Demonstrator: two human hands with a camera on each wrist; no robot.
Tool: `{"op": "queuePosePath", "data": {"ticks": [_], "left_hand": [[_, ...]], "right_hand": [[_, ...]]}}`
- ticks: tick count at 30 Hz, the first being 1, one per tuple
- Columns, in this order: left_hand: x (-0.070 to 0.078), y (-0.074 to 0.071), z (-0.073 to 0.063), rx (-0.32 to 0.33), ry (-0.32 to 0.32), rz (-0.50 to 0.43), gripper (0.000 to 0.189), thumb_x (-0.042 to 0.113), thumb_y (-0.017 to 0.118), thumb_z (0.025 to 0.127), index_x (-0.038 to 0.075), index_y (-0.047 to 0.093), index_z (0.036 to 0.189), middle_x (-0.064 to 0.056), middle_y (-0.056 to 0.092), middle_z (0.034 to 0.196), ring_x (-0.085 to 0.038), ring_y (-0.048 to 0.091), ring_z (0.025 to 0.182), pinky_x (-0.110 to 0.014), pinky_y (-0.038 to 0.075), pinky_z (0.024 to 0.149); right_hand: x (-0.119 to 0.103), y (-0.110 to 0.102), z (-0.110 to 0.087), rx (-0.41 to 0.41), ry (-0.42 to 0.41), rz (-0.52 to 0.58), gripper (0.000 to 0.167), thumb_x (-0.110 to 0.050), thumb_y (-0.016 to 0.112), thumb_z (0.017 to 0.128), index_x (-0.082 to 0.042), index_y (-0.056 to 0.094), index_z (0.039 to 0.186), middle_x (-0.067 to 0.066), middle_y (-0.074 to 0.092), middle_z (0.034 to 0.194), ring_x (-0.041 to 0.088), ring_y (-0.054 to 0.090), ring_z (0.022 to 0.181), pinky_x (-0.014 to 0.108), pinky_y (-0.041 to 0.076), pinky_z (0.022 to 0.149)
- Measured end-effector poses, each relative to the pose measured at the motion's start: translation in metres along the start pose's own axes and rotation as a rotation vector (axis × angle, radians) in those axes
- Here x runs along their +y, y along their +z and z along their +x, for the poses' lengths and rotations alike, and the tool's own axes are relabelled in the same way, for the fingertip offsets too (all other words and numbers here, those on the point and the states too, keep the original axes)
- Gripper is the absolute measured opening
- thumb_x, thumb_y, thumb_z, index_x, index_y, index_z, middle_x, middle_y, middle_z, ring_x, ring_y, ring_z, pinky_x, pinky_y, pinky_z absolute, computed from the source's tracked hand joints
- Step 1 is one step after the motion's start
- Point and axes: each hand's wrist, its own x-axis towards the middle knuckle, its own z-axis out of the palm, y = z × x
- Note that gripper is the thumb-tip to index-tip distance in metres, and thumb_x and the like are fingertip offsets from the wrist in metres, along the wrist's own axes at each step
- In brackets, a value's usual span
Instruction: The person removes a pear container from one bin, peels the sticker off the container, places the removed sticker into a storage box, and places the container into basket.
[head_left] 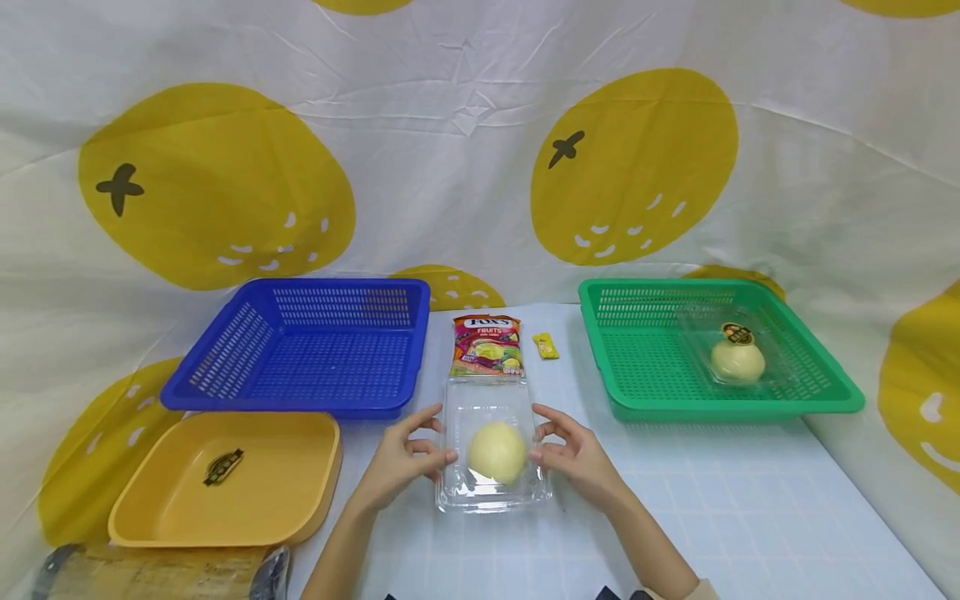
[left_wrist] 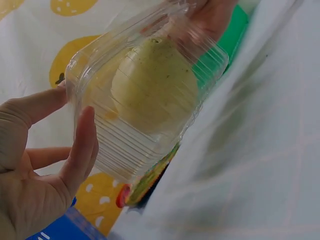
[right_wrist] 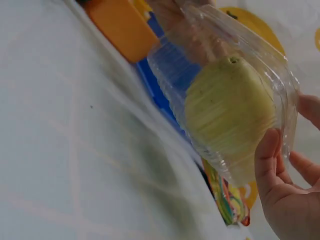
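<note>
Though wrinkly, cloth (head_left: pixel 442 187) behind table (head_left: pixel 750 508)

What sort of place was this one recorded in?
Probably a staged tabletop setup: a printed cloth hangs behind the table, and a blue basket and green basket stand on it.

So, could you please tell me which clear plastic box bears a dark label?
The clear box in the green basket; its label is dark and gold, while the held box, between left hand and right hand, shows none.
</note>
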Motion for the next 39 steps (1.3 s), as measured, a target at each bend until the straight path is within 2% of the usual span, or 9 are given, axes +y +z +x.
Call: {"op": "queuePosePath", "data": {"ticks": [6,12,16,22,28,34,39], "left_hand": [[0.018,-0.005,0.001,-0.017,0.095,0.017,0.067,-0.002,0.071,0.078,-0.009,0.039,0.136,-0.027,0.044,0.114,-0.012,0.061,0.062,-0.033,0.055,0.055],[0.033,-0.014,0.002,-0.031,0.174,0.075,0.062,-0.004,0.07,0.078,-0.01,0.043,0.134,-0.027,0.045,0.114,-0.011,0.06,0.06,-0.032,0.055,0.055],[0.041,-0.02,0.005,-0.035,0.183,0.123,0.064,-0.001,0.07,0.079,-0.007,0.042,0.135,-0.026,0.045,0.12,-0.012,0.06,0.063,-0.027,0.053,0.058],[0.055,-0.03,0.007,-0.021,0.176,0.148,0.066,-0.002,0.071,0.079,-0.007,0.041,0.137,-0.026,0.046,0.128,-0.01,0.058,0.079,-0.018,0.052,0.063],[0.065,-0.042,0.01,0.052,0.179,0.154,0.059,-0.002,0.068,0.08,-0.006,0.045,0.135,-0.023,0.053,0.118,-0.01,0.057,0.084,-0.015,0.048,0.064],[0.074,-0.052,0.016,0.186,0.205,0.112,0.05,-0.004,0.064,0.084,-0.009,0.048,0.131,-0.023,0.053,0.122,-0.009,0.057,0.087,-0.013,0.049,0.072],[0.08,-0.061,0.021,0.317,0.204,0.089,0.046,-0.003,0.063,0.086,-0.01,0.049,0.129,-0.011,0.057,0.122,-0.007,0.055,0.09,-0.013,0.048,0.079]], "right_hand": [[-0.015,0.002,0.005,-0.015,-0.022,0.037,0.066,0.006,0.061,0.084,0.011,0.027,0.14,0.013,0.044,0.101,0.008,0.056,0.068,0.019,0.049,0.061],[-0.025,0.007,0.013,0.017,-0.002,0.029,0.065,0.004,0.062,0.085,0.007,0.03,0.141,0.012,0.045,0.101,0.008,0.058,0.071,0.02,0.051,0.064],[-0.034,0.012,0.021,0.041,0.0,0.017,0.064,0.003,0.061,0.085,0.005,0.031,0.142,0.013,0.045,0.101,0.009,0.059,0.072,0.021,0.052,0.066],[-0.046,0.018,0.038,0.055,-0.015,0.002,0.063,0.002,0.062,0.085,0.002,0.034,0.142,0.012,0.045,0.1,0.01,0.06,0.071,0.022,0.052,0.066],[-0.056,0.025,0.059,0.043,-0.06,0.03,0.063,0.005,0.061,0.084,0.004,0.034,0.142,0.011,0.045,0.097,0.01,0.059,0.069,0.024,0.053,0.066],[-0.065,0.035,0.08,0.002,-0.081,0.109,0.07,0.011,0.061,0.082,0.004,0.029,0.144,0.012,0.044,0.1,0.012,0.061,0.073,0.025,0.054,0.07],[-0.07,0.046,0.098,-0.012,-0.054,0.091,0.077,0.01,0.064,0.08,-0.001,0.027,0.147,0.012,0.043,0.108,0.012,0.065,0.084,0.027,0.054,0.078]]}}
